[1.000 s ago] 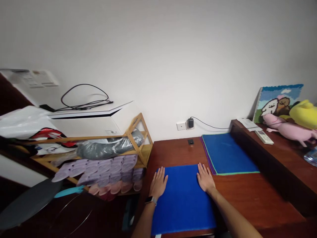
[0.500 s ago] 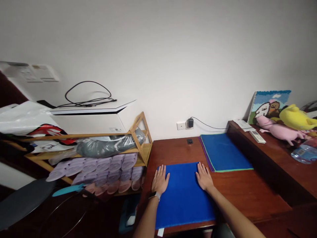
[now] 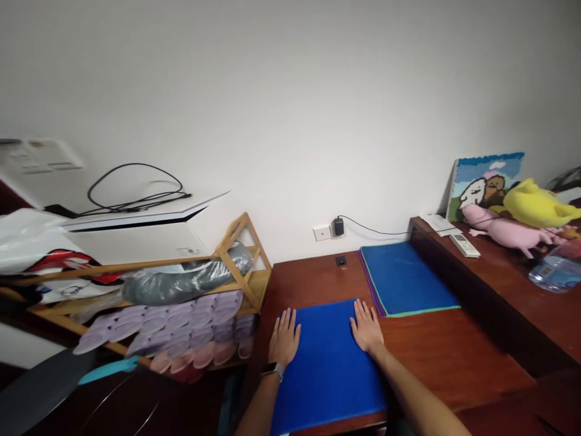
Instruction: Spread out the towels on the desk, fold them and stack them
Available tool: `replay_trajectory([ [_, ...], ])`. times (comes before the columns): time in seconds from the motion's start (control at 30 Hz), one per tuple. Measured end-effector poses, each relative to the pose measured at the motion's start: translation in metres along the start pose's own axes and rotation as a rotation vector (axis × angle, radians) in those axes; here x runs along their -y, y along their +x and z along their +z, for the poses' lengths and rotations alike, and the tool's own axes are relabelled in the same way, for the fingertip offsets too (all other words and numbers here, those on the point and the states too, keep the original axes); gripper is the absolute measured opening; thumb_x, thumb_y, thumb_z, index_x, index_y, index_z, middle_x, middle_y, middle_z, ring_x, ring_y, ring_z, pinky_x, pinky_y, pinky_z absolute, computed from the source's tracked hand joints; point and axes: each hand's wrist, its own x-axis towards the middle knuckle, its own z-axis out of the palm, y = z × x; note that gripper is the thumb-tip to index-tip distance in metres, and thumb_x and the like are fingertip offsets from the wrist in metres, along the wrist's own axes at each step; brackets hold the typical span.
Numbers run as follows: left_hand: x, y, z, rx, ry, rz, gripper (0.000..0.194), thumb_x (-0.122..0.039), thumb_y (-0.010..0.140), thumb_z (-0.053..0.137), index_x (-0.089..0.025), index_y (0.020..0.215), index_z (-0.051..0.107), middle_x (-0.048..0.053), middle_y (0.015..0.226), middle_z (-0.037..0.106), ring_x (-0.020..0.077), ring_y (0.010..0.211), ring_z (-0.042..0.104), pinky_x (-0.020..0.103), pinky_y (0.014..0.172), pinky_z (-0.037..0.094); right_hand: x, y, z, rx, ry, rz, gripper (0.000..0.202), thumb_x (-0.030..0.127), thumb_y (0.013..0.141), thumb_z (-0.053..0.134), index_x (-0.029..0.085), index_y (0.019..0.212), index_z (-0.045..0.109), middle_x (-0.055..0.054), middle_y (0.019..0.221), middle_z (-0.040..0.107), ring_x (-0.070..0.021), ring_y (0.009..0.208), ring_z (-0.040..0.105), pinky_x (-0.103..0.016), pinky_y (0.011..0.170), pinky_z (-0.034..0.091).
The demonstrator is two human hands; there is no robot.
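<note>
A bright blue towel (image 3: 329,369) lies flat on the brown wooden desk (image 3: 454,357). My left hand (image 3: 284,339) rests palm down at its upper left edge, fingers stretched out, a watch on the wrist. At the upper right edge of the towel, my right hand (image 3: 367,328) also lies flat with fingers extended. Neither hand grips anything. Behind and to the right is a stack of folded cloths (image 3: 408,278), a blue one with green trim on top and a purple edge showing at the left.
On the left stands a wooden rack (image 3: 258,284) with a white box (image 3: 145,239) and purple slippers (image 3: 181,321). A wall charger (image 3: 338,226) has a black cable running right. The raised ledge bears a remote (image 3: 464,245), plush toys (image 3: 540,206) and a plastic bottle (image 3: 556,272).
The camera view has turned and tilted slightly, so most things appear shifted left. Both hands stay flat at the towel's upper edges. The white tag at its near edge has mostly left view.
</note>
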Motion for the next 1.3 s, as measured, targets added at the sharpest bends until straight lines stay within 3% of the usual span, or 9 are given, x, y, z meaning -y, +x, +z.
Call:
replay_trajectory([
  [0.13, -0.083, 0.009, 0.000, -0.040, -0.066, 0.143, 0.059, -0.038, 0.109, 0.022, -0.016, 0.162, 0.037, 0.011, 0.167, 0.041, 0.0246, 0.157, 0.033, 0.050, 0.129, 0.027, 0.000, 0.000, -0.003, 0.028, 0.010, 0.008, 0.069, 0.043, 0.105, 0.017, 0.013, 0.167, 0.014, -0.002, 0.175, 0.010, -0.0205, 0.162, 0.008, -0.044, 0.131, 0.002],
  [0.23, -0.162, 0.014, 0.009, 0.067, -0.145, 0.246, 0.061, -0.043, 0.110, 0.020, -0.019, 0.164, 0.033, 0.008, 0.169, 0.038, 0.0225, 0.158, 0.030, 0.048, 0.130, 0.026, -0.002, 0.000, -0.004, 0.047, -0.002, -0.006, 0.067, 0.040, 0.105, 0.017, 0.014, 0.167, 0.014, -0.001, 0.175, 0.009, -0.0209, 0.163, 0.005, -0.044, 0.131, 0.001],
  [0.3, -0.187, 0.013, 0.013, 0.137, -0.178, 0.250, 0.061, -0.044, 0.110, 0.016, -0.021, 0.165, 0.031, 0.006, 0.169, 0.037, 0.0211, 0.158, 0.029, 0.047, 0.130, 0.025, -0.003, 0.000, -0.004, 0.061, -0.011, -0.021, 0.067, 0.038, 0.105, 0.017, 0.015, 0.167, 0.015, -0.001, 0.175, 0.009, -0.0208, 0.163, 0.003, -0.044, 0.131, 0.001],
  [0.37, -0.176, 0.007, 0.013, 0.172, -0.180, 0.236, 0.062, -0.048, 0.110, 0.017, -0.023, 0.165, 0.031, 0.005, 0.170, 0.035, 0.0217, 0.159, 0.028, 0.048, 0.130, 0.025, -0.004, 0.000, -0.002, 0.062, -0.011, -0.018, 0.067, 0.039, 0.105, 0.016, 0.014, 0.167, 0.014, -0.002, 0.175, 0.009, -0.0204, 0.163, 0.003, -0.044, 0.131, 0.000],
  [0.57, -0.030, -0.039, -0.006, 0.133, -0.073, 0.003, 0.067, -0.054, 0.109, 0.022, -0.019, 0.165, 0.030, 0.010, 0.170, 0.034, 0.0264, 0.158, 0.030, 0.052, 0.129, 0.026, -0.004, 0.002, 0.004, 0.022, -0.008, 0.001, 0.069, 0.043, 0.106, 0.018, 0.014, 0.167, 0.014, -0.004, 0.175, 0.012, -0.0212, 0.162, 0.008, -0.045, 0.131, 0.003],
  [0.67, 0.004, -0.054, -0.011, 0.119, -0.050, -0.022, 0.068, -0.054, 0.109, 0.022, -0.017, 0.165, 0.029, 0.010, 0.170, 0.033, 0.0253, 0.158, 0.029, 0.051, 0.129, 0.027, -0.001, 0.003, -0.001, 0.029, -0.021, 0.010, 0.068, 0.041, 0.105, 0.020, 0.014, 0.167, 0.017, -0.005, 0.174, 0.015, -0.0225, 0.162, 0.011, -0.047, 0.131, 0.005],
  [0.93, -0.009, -0.052, -0.003, 0.073, -0.049, -0.030, 0.068, -0.055, 0.108, 0.024, -0.018, 0.166, 0.027, 0.011, 0.170, 0.034, 0.0263, 0.158, 0.029, 0.051, 0.129, 0.025, -0.004, -0.063, 0.009, -0.089, -0.026, -0.035, 0.068, 0.045, 0.107, 0.016, 0.012, 0.167, 0.019, -0.006, 0.174, 0.018, -0.0214, 0.162, 0.012, -0.045, 0.132, 0.007],
  [1.13, -0.007, -0.051, -0.017, 0.019, -0.035, 0.001, 0.063, -0.044, 0.108, 0.028, -0.015, 0.163, 0.035, 0.013, 0.167, 0.040, 0.0270, 0.157, 0.033, 0.051, 0.129, 0.027, -0.004, -0.107, 0.022, -0.023, -0.015, 0.001, 0.067, 0.044, 0.107, 0.020, 0.012, 0.166, 0.022, -0.005, 0.173, 0.020, -0.0226, 0.161, 0.017, -0.047, 0.132, 0.011],
  [1.3, -0.092, -0.061, -0.026, -0.026, -0.109, 0.189, 0.060, -0.038, 0.109, 0.025, -0.017, 0.165, 0.030, 0.010, 0.168, 0.037, 0.0256, 0.158, 0.029, 0.051, 0.130, 0.026, -0.001, -0.105, 0.013, -0.040, 0.015, -0.012, 0.067, 0.044, 0.106, 0.021, 0.014, 0.166, 0.023, -0.005, 0.172, 0.022, -0.0234, 0.161, 0.017, -0.047, 0.132, 0.012],
])
